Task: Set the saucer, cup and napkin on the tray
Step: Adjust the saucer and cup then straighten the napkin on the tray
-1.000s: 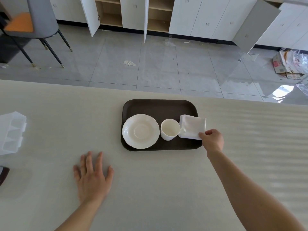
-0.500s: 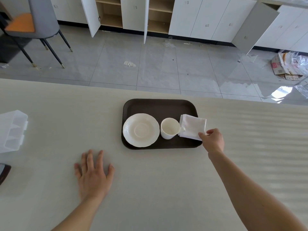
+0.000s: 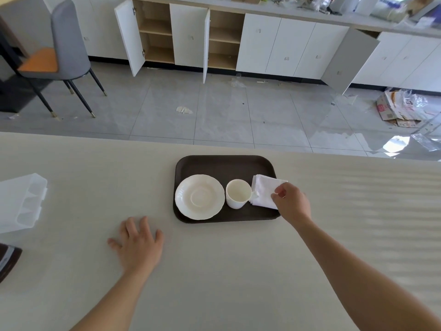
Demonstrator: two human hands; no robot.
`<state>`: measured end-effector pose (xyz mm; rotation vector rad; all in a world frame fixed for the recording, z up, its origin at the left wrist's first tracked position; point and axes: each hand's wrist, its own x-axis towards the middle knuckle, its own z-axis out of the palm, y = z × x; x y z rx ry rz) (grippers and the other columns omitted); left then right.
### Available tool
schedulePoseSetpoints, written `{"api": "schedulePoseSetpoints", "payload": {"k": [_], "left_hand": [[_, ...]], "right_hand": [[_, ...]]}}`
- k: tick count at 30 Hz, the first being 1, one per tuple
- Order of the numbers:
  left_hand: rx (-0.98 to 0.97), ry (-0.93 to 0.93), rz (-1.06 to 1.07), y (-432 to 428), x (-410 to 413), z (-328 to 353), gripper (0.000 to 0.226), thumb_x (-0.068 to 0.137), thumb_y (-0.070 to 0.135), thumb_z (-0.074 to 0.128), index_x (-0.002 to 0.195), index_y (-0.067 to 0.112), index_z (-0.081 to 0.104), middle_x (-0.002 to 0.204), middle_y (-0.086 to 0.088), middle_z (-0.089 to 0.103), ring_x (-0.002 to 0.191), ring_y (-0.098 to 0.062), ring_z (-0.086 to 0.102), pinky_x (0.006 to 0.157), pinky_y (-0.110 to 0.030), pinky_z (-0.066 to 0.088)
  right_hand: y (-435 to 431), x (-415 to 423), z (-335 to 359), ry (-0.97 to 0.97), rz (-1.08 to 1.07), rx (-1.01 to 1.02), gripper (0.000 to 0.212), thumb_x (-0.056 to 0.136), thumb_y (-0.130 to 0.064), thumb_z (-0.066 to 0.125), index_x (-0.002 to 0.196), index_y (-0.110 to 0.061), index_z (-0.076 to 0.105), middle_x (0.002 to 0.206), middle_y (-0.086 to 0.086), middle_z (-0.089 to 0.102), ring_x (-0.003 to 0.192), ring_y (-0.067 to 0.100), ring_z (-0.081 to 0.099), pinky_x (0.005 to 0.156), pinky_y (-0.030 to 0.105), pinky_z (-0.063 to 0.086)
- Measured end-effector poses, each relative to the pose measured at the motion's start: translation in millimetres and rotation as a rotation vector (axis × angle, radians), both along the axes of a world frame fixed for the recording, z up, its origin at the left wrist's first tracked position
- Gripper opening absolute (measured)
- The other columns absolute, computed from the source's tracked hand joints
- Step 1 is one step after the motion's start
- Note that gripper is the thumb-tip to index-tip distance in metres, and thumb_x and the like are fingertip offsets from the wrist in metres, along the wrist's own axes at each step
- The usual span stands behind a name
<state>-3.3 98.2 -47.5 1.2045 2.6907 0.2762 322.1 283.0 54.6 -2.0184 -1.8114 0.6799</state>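
A dark brown tray (image 3: 214, 163) lies on the pale table. On its left part sits a white saucer (image 3: 199, 197). A white cup (image 3: 237, 196) stands upright beside the saucer, on the tray, not on the saucer. A folded white napkin (image 3: 265, 192) lies at the tray's right end, its corner hanging over the rim. My right hand (image 3: 291, 203) rests over the napkin's near right part, fingers pinched on it. My left hand (image 3: 138, 242) lies flat on the table, fingers spread, to the front left of the tray.
A clear plastic divided box (image 3: 21, 203) stands at the table's left edge, with a dark object (image 3: 8, 261) below it. Beyond the table's far edge are a tiled floor, a grey chair (image 3: 64, 51) and white cabinets with open doors.
My right hand has shifted up and left over the napkin's corner. The camera has tilted up a little. My left hand stays flat on the table.
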Motion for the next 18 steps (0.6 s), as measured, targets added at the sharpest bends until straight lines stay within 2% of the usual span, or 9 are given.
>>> {"api": "schedulePoseSetpoints", "payload": {"k": [2,5,9,12,15,18], "left_hand": [[-0.022,-0.02,0.014,6,3,-1,0.056,0.088,0.037,0.057,0.139,0.015,0.046,0.144,-0.02,0.035,0.14,-0.039,0.024,0.102,-0.077,0.015],[-0.018,-0.015,0.02,7,9,-8,0.059,0.09,0.037,0.054,0.145,0.017,0.041,0.151,-0.021,0.03,0.144,-0.04,0.017,0.105,-0.077,0.006],[-0.037,0.019,0.02,8,9,-15,0.062,0.089,0.04,0.054,0.145,0.019,0.04,0.152,-0.021,0.03,0.144,-0.04,0.017,0.106,-0.076,0.005],[-0.052,0.025,0.027,8,8,-17,0.063,0.089,0.043,0.051,0.147,0.02,0.038,0.153,-0.019,0.029,0.145,-0.039,0.016,0.107,-0.075,0.005],[-0.042,0.053,0.018,8,7,-17,0.062,0.089,0.046,0.044,0.146,0.02,0.039,0.153,-0.02,0.031,0.145,-0.039,0.018,0.107,-0.075,0.006],[-0.025,0.06,0.021,7,8,-16,0.065,0.087,0.05,0.034,0.145,0.021,0.04,0.153,-0.019,0.032,0.145,-0.039,0.019,0.108,-0.074,0.006]], "right_hand": [[3,-12,5,-0.006,0.046,0.009,0.015,0.085,-0.017,0.059,0.098,-0.019,0.068,0.093,-0.001,0.068,0.089,0.025,0.061,0.07,0.031,0.047],[13,-32,16,0.025,0.102,0.04,0.011,0.087,-0.019,0.059,0.094,-0.021,0.067,0.087,-0.004,0.065,0.088,0.023,0.059,0.068,0.03,0.042],[31,-62,33,0.036,0.198,0.091,0.008,0.089,-0.022,0.063,0.092,-0.018,0.069,0.081,-0.004,0.066,0.083,0.021,0.059,0.069,0.031,0.045],[49,-90,38,0.011,0.306,0.092,0.012,0.089,-0.021,0.063,0.094,-0.016,0.072,0.086,0.001,0.073,0.082,0.024,0.065,0.074,0.033,0.053],[67,-121,28,-0.078,0.491,0.021,0.016,0.09,-0.024,0.063,0.1,-0.018,0.073,0.097,0.0,0.074,0.09,0.024,0.065,0.078,0.032,0.052],[81,-150,8,-0.262,0.68,-0.09,0.026,0.089,-0.031,0.063,0.112,-0.02,0.068,0.105,0.0,0.071,0.099,0.024,0.062,0.077,0.032,0.048]]}}
